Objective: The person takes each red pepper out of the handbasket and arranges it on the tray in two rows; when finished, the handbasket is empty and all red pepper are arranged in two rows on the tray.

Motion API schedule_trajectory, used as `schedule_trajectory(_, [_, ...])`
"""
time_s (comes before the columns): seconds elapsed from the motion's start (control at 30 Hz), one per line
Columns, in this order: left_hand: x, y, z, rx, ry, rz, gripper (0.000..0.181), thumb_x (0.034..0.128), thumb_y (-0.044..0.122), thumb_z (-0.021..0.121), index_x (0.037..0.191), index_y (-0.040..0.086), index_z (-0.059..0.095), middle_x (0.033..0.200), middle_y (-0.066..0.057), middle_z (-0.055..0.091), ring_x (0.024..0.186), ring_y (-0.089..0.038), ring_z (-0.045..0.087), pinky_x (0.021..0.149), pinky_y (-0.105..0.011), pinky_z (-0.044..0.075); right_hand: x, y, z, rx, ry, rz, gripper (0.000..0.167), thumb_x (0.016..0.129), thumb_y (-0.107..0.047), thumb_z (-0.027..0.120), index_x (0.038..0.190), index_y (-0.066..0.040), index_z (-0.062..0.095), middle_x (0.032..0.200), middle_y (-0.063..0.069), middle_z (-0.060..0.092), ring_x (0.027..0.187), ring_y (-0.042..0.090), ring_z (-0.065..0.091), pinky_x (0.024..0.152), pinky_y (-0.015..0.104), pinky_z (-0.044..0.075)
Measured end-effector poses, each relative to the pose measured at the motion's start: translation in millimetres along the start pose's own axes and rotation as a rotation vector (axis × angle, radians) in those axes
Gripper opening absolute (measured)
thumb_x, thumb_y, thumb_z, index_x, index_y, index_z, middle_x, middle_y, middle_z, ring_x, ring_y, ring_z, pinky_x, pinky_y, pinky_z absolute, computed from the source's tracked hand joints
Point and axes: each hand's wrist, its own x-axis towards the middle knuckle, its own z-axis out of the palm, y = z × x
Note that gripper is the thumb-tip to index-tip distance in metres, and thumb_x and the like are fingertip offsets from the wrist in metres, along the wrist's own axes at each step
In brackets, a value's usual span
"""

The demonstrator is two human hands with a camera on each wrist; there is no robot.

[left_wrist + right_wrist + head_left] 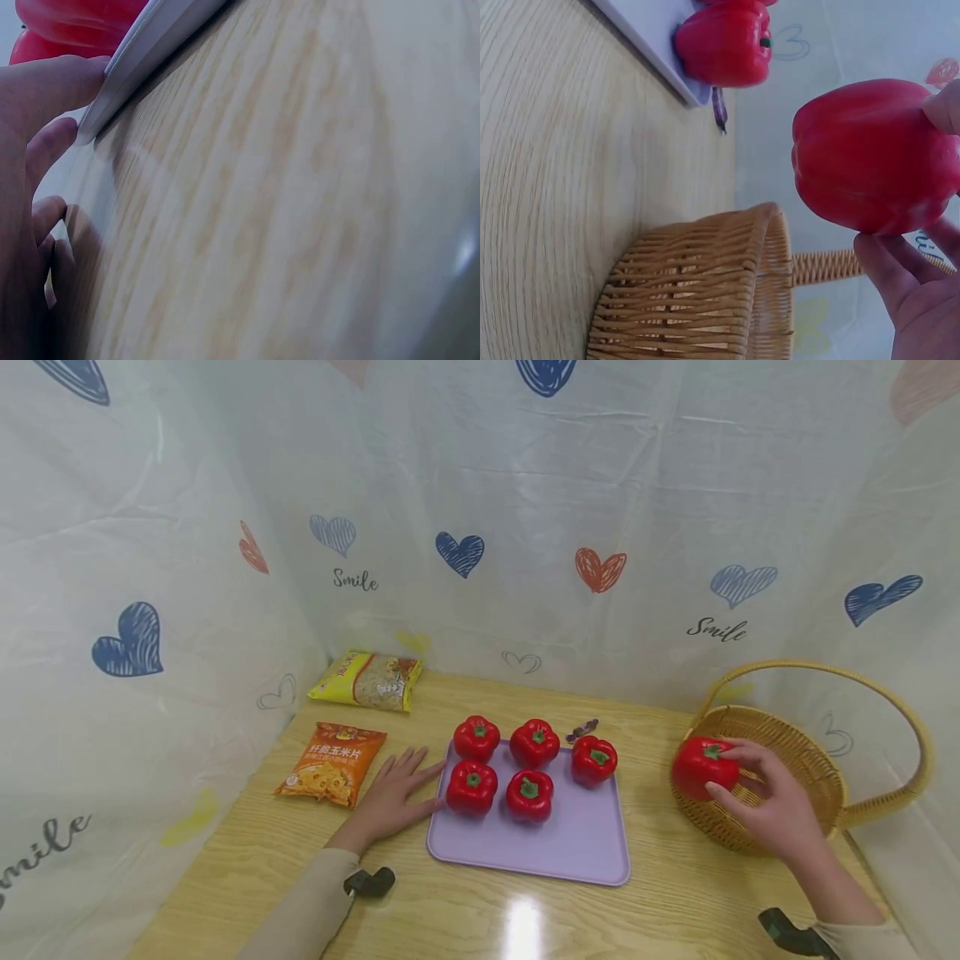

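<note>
My right hand point(776, 802) grips a red bell pepper point(874, 157) with a green stem, between thumb and fingers. In the head view this pepper hangs over the left rim of a wicker basket point(821, 768); the right wrist view shows it raised above the rim. On a lilac tray point(577, 847) stand several more red bell peppers point(529, 795), in two rows at its back and left. My left hand point(393, 802) lies spread at the tray's left edge, its thumb and a fingertip touching the rim, nothing held.
Left of the tray lies an orange snack bag point(333, 764), and behind it a yellow bag point(369, 681). A small purple item point(582, 730) sits behind the tray. The basket's tall handle point(817, 667) arches up, and a heart-printed curtain point(480, 635) borders the table.
</note>
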Motion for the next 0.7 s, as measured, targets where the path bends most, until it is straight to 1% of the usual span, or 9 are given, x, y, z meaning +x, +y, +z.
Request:
schedule_trajectory(0.13, [0.1,0.5,-0.3,-0.001,0.001,0.003,0.069,0.0928,0.062,0.06,0.153,0.029,0.049,0.165,-0.013,0.029,0.155,-0.036,0.013,0.125,-0.056,0.004,-0.7,-3.5,3.7,0.009,-0.009,-0.02,0.048,0.078,0.011,0.081,0.12,0.002,0.059,0.133,-0.026,0.052,0.117,-0.014,0.049,0.087,0.002,0.044])
schedule_trajectory(0.23, [0.1,0.3,-0.1,0.0,0.0,-0.001,0.069,0.0928,0.063,0.059,0.153,0.03,0.049,0.166,-0.012,0.029,0.156,-0.035,0.013,0.125,-0.056,0.004,-0.9,-5.9,7.9,0.033,-0.016,-0.036,0.049,0.076,0.014,0.081,0.119,0.002,0.061,0.135,-0.021,0.054,0.118,-0.011,0.05,0.088,0.002,0.044])
schedule_trajectory(0.33, [-0.2,-0.2,0.0,-0.002,0.0,-0.006,0.069,0.0926,0.064,0.059,0.153,0.031,0.049,0.166,-0.012,0.029,0.156,-0.035,0.013,0.125,-0.056,0.004,-1.6,-8.7,13.1,0.028,-0.028,-0.058,0.049,0.074,0.014,0.082,0.117,0.0,0.062,0.135,-0.019,0.055,0.119,-0.01,0.05,0.089,0.003,0.044])
schedule_trajectory(0.47, [-0.3,-1.0,0.4,-0.006,-0.001,-0.005,0.07,0.0925,0.064,0.059,0.153,0.031,0.049,0.166,-0.012,0.028,0.156,-0.034,0.013,0.125,-0.056,0.004,-4.3,-10.5,20.3,-0.019,-0.049,-0.064,0.048,0.075,0.008,0.085,0.116,-0.004,0.064,0.135,-0.024,0.053,0.118,-0.015,0.048,0.089,0.003,0.044])
schedule_trajectory(0.57, [-0.1,-1.5,0.7,-0.004,-0.003,-0.005,0.07,0.0926,0.064,0.059,0.153,0.031,0.048,0.166,-0.012,0.028,0.156,-0.034,0.012,0.125,-0.056,0.004,-6.5,-9.6,26.2,-0.027,-0.065,-0.053,0.048,0.075,0.005,0.086,0.116,-0.006,0.064,0.135,-0.024,0.053,0.119,-0.015,0.047,0.09,0.004,0.045])
schedule_trajectory(0.63, [0.2,-1.8,0.8,0.0,-0.005,-0.004,0.07,0.0928,0.064,0.059,0.153,0.031,0.048,0.166,-0.012,0.028,0.156,-0.034,0.012,0.125,-0.056,0.004,-7.7,-9.2,30.5,-0.03,-0.071,-0.058,0.048,0.075,0.004,0.086,0.115,-0.006,0.064,0.135,-0.018,0.055,0.119,-0.014,0.046,0.09,0.005,0.046])
schedule_trajectory(0.7, [0.4,-2.0,1.0,0.006,-0.006,-0.002,0.069,0.093,0.064,0.059,0.153,0.031,0.048,0.166,-0.012,0.028,0.156,-0.034,0.012,0.125,-0.056,0.004,-8.8,-9.1,35.3,-0.014,-0.078,-0.07,0.048,0.074,0.006,0.087,0.115,-0.006,0.064,0.135,-0.007,0.058,0.12,-0.014,0.046,0.09,0.006,0.046])
